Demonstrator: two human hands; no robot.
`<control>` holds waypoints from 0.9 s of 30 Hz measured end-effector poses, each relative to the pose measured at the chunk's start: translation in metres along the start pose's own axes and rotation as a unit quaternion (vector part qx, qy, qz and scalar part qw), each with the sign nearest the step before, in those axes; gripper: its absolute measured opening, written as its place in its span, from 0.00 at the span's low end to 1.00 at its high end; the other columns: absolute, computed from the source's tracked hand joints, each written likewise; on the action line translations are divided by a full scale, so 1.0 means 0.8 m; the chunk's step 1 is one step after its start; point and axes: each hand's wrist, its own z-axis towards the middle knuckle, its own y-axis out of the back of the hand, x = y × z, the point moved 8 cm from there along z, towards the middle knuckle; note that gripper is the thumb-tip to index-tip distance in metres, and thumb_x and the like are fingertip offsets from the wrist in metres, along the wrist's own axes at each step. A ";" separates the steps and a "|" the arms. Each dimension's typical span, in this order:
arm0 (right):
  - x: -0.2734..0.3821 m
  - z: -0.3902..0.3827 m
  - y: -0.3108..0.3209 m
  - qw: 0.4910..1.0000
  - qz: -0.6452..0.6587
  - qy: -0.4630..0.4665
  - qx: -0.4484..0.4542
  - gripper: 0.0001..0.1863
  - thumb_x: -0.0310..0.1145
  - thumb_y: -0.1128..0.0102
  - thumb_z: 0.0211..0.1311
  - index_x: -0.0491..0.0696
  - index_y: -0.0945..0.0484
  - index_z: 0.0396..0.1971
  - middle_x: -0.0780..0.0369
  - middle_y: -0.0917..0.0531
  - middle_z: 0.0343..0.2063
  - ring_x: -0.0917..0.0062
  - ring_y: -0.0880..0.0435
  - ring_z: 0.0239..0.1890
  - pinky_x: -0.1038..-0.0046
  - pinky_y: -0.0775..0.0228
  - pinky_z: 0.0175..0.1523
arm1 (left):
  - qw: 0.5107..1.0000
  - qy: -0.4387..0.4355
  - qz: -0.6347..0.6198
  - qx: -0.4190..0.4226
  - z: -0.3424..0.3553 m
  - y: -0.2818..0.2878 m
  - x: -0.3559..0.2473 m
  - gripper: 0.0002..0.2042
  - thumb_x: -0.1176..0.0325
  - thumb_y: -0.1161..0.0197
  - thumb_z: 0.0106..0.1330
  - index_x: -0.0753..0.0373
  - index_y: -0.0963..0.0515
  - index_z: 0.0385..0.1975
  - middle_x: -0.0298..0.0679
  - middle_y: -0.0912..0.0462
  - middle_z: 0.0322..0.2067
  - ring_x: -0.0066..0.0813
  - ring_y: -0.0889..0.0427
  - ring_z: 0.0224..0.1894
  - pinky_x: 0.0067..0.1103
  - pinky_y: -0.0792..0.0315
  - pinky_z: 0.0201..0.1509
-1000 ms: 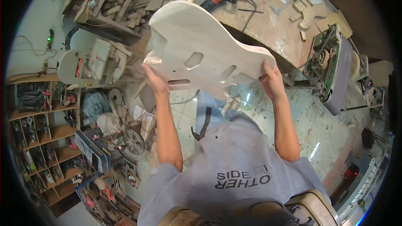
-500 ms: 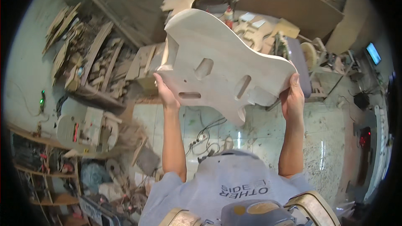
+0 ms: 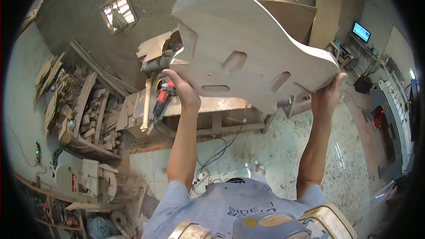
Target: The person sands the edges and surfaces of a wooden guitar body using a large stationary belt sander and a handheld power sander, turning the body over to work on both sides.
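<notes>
At the near left, a shelf (image 3: 44, 189) carries small tools, with a rounded cream machine (image 3: 65, 179) beyond it. Farther off, a rack is piled with wood scraps (image 3: 90, 121), and a small window (image 3: 108, 15) is set in the far wall. Next to the right come a wooden bar (image 3: 147, 102) and a red grinder (image 3: 162, 96), both at the left end of the tabletop (image 3: 221, 103).

The left hand (image 3: 188, 92) holds the left end of the body (image 3: 256, 48), thumb along its near left edge; its forearm crosses in front of the tabletop. The body, pale wood cut like a guitar's, is held up in the air between the hands and hides much of the tabletop and far wall. Its long axis slants from far left to near right, the broad rounded lobe far left, a pointed horn toward the near side. The face with the cutouts is turned to the person. Below, cables (image 3: 217, 152) trail over the floor (image 3: 283, 146).

The right hand (image 3: 326, 98) grips the body's right end, thumb up. Farther right stand a black bin (image 3: 364, 84), a lit screen (image 3: 361, 32) beyond it, and a grey machine (image 3: 390, 115) showing a red light.
</notes>
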 end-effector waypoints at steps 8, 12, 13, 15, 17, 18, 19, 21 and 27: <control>0.004 0.142 0.108 0.979 -0.200 -0.024 0.031 0.45 0.72 0.63 0.76 0.49 0.35 0.75 0.60 0.27 0.67 0.72 0.32 0.71 0.63 0.33 0.67 | 0.970 0.026 -0.124 0.206 0.070 -0.139 0.131 0.31 0.45 0.53 0.79 0.63 0.33 0.72 0.49 0.33 0.73 0.44 0.40 0.78 0.44 0.41 0.79; -0.063 0.159 0.209 0.979 -0.047 -0.197 0.014 0.43 0.68 0.52 0.74 0.42 0.27 0.67 0.57 0.21 0.61 0.73 0.23 0.63 0.68 0.27 0.63 | 0.943 0.160 -0.254 0.142 0.048 -0.175 0.235 0.31 0.50 0.45 0.72 0.61 0.31 0.71 0.46 0.34 0.74 0.43 0.38 0.77 0.43 0.42 0.80; -0.077 0.155 0.225 0.979 -0.018 -0.199 -0.036 0.34 0.56 0.45 0.74 0.40 0.24 0.64 0.57 0.19 0.58 0.72 0.21 0.61 0.69 0.28 0.65 | 0.937 0.190 -0.255 0.144 0.042 -0.174 0.253 0.30 0.54 0.44 0.69 0.61 0.29 0.69 0.46 0.32 0.72 0.44 0.33 0.73 0.43 0.34 0.76; -0.111 0.151 0.271 0.975 -0.047 -0.212 -0.044 0.31 0.47 0.45 0.70 0.41 0.24 0.65 0.56 0.21 0.61 0.70 0.23 0.64 0.68 0.31 0.69 | 0.933 0.248 -0.215 0.149 0.046 -0.170 0.289 0.29 0.59 0.42 0.65 0.63 0.28 0.67 0.48 0.28 0.69 0.45 0.25 0.68 0.40 0.24 0.68; -0.136 0.144 0.291 0.970 -0.071 -0.223 -0.061 0.32 0.33 0.49 0.59 0.41 0.24 0.65 0.54 0.22 0.63 0.67 0.25 0.66 0.68 0.37 0.73 | 0.934 0.303 -0.128 0.141 0.057 -0.150 0.329 0.31 0.63 0.41 0.63 0.67 0.29 0.68 0.52 0.26 0.66 0.45 0.22 0.64 0.37 0.20 0.63; -0.151 0.138 0.300 0.968 -0.071 -0.228 -0.078 0.31 0.31 0.50 0.59 0.40 0.24 0.65 0.54 0.22 0.62 0.67 0.24 0.65 0.68 0.36 0.72 | 0.938 0.306 -0.086 0.137 0.064 -0.139 0.345 0.31 0.64 0.41 0.62 0.69 0.30 0.68 0.54 0.24 0.64 0.45 0.21 0.63 0.36 0.19 0.62; -0.169 0.130 0.314 0.965 -0.076 -0.232 -0.096 0.31 0.29 0.51 0.59 0.39 0.24 0.64 0.54 0.21 0.61 0.67 0.24 0.64 0.68 0.35 0.71 | 0.940 0.310 -0.047 0.133 0.069 -0.130 0.366 0.32 0.66 0.42 0.62 0.72 0.31 0.68 0.55 0.23 0.62 0.44 0.20 0.62 0.35 0.18 0.60; -0.195 0.116 0.339 0.960 -0.098 -0.233 -0.117 0.32 0.26 0.54 0.57 0.38 0.23 0.64 0.53 0.21 0.61 0.67 0.24 0.64 0.69 0.36 0.71 | 0.939 0.309 -0.016 0.148 0.078 -0.116 0.407 0.34 0.66 0.40 0.62 0.80 0.33 0.67 0.57 0.19 0.57 0.43 0.18 0.60 0.33 0.20 0.61; -0.239 0.096 0.365 0.953 -0.124 -0.239 -0.140 0.34 0.27 0.55 0.57 0.40 0.27 0.67 0.53 0.25 0.65 0.65 0.27 0.68 0.66 0.39 0.74 | 0.953 0.247 0.076 0.161 0.121 -0.053 0.511 0.30 0.64 0.34 0.64 0.79 0.25 0.62 0.52 0.16 0.54 0.35 0.16 0.54 0.25 0.28 0.64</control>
